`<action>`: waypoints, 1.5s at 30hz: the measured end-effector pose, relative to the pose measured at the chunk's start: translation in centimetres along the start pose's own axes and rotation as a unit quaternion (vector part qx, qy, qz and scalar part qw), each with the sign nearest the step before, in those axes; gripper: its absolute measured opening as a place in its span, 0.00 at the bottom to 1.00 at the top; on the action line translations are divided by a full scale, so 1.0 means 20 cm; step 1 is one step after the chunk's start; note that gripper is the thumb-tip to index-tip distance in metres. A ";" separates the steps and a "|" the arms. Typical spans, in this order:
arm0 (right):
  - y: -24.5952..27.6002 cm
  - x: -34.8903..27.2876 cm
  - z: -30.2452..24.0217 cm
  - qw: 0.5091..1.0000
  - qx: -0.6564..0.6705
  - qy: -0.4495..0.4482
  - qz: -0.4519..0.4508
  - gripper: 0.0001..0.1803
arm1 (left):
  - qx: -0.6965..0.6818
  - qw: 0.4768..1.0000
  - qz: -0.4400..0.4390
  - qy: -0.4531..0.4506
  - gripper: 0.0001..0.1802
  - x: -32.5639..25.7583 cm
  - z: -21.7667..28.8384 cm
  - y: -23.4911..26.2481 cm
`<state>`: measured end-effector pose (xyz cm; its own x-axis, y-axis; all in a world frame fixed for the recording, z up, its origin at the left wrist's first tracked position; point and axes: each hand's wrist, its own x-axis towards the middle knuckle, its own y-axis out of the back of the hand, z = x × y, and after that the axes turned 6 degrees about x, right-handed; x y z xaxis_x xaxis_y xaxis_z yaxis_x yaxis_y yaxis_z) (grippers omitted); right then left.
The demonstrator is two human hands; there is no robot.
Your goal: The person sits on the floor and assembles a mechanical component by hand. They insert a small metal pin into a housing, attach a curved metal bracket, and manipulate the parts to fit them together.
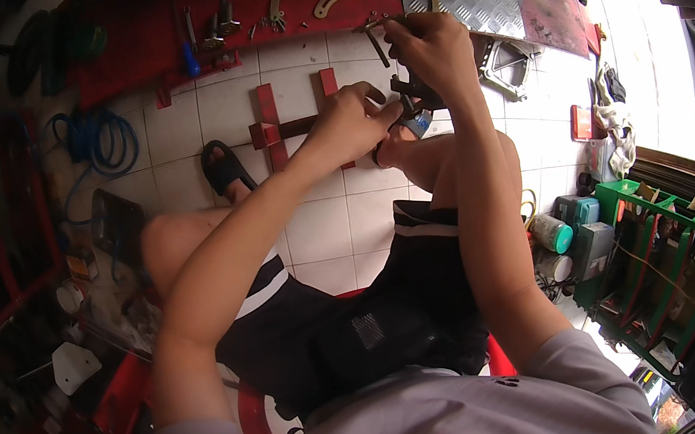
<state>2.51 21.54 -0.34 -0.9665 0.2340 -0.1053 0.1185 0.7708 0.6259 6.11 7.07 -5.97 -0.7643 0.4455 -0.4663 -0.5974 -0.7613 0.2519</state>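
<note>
My left hand (351,120) grips a small dark metal part (413,103) held above my right knee. My right hand (429,45) is closed around the handle of a metal T-shaped tool (374,34) just above that part. Both forearms reach forward from the lower edge. I sit on a red plastic stool (258,419), in black shorts, with a black sandal (223,169) on my left foot. What lies between the fingers of my left hand is partly hidden.
A red metal stand (271,124) lies on the white tiled floor ahead. A red mat (147,29) carries several hand tools and curved metal pieces. A blue hose coil (100,140) is at left, a green crate (666,254) with cans at right.
</note>
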 end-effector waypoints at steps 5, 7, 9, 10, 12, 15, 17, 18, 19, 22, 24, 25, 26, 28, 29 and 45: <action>0.02 0.01 0.04 0.999 -0.016 -0.039 -0.032 0.16 | -0.193 0.981 -0.008 -0.015 0.10 0.04 0.00 -0.11; 0.04 0.02 0.05 0.997 -0.009 -0.057 -0.043 0.16 | -0.212 0.977 -0.017 0.017 0.10 0.05 0.02 -0.11; 0.05 0.03 0.09 0.995 0.002 -0.081 -0.062 0.17 | -0.188 0.981 -0.030 0.047 0.10 0.05 0.04 -0.11; 0.05 0.04 0.11 0.993 -0.016 -0.092 -0.077 0.17 | -0.202 0.977 -0.037 0.053 0.10 0.06 0.04 -0.12; 0.06 0.04 0.15 0.986 -0.050 -0.114 -0.107 0.18 | -0.228 0.970 -0.050 0.064 0.11 0.06 0.05 -0.13; 0.05 0.05 0.21 0.978 -0.134 -0.087 -0.133 0.18 | -0.296 0.952 -0.042 0.071 0.11 0.05 0.06 -0.14; 0.06 0.05 0.22 0.978 -0.113 -0.096 -0.144 0.18 | -0.306 0.948 -0.046 0.076 0.11 0.04 0.08 -0.13; 0.06 0.05 0.21 0.978 -0.103 -0.101 -0.150 0.17 | -0.311 0.946 -0.048 0.078 0.12 0.04 0.08 -0.13; 0.07 0.05 0.20 0.979 -0.098 -0.096 -0.150 0.17 | -0.307 0.948 -0.036 0.071 0.11 0.04 0.07 -0.13; 0.08 0.05 0.19 0.986 -0.081 -0.068 -0.131 0.17 | -0.295 0.954 0.010 0.054 0.11 0.06 0.07 -0.14; 0.08 0.05 0.19 0.993 -0.063 -0.032 -0.094 0.17 | -0.286 0.955 0.053 0.048 0.10 0.07 0.08 -0.14; 0.09 0.05 0.19 0.994 -0.048 -0.025 -0.096 0.18 | -0.301 0.951 0.059 0.044 0.10 0.08 0.09 -0.14; 0.09 0.06 0.19 0.995 -0.033 -0.019 -0.097 0.18 | -0.316 0.946 0.064 0.040 0.10 0.08 0.09 -0.13; 0.09 0.06 0.16 0.995 -0.010 -0.028 -0.096 0.19 | -0.341 0.938 0.061 0.035 0.10 0.09 0.10 -0.10; 0.10 0.05 0.13 0.995 -0.002 -0.044 -0.092 0.20 | -0.351 0.934 0.051 0.034 0.10 0.09 0.11 -0.08; 0.12 0.07 0.20 0.980 0.127 -0.116 -0.104 0.21 | -0.336 0.941 -0.047 0.008 0.12 0.07 0.16 -0.06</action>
<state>2.26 26.05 -2.15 -0.9019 0.1622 -0.4003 0.0065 0.9318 0.3630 4.92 10.19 -4.19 -0.7094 0.5226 -0.4730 -0.3694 -0.8471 -0.3820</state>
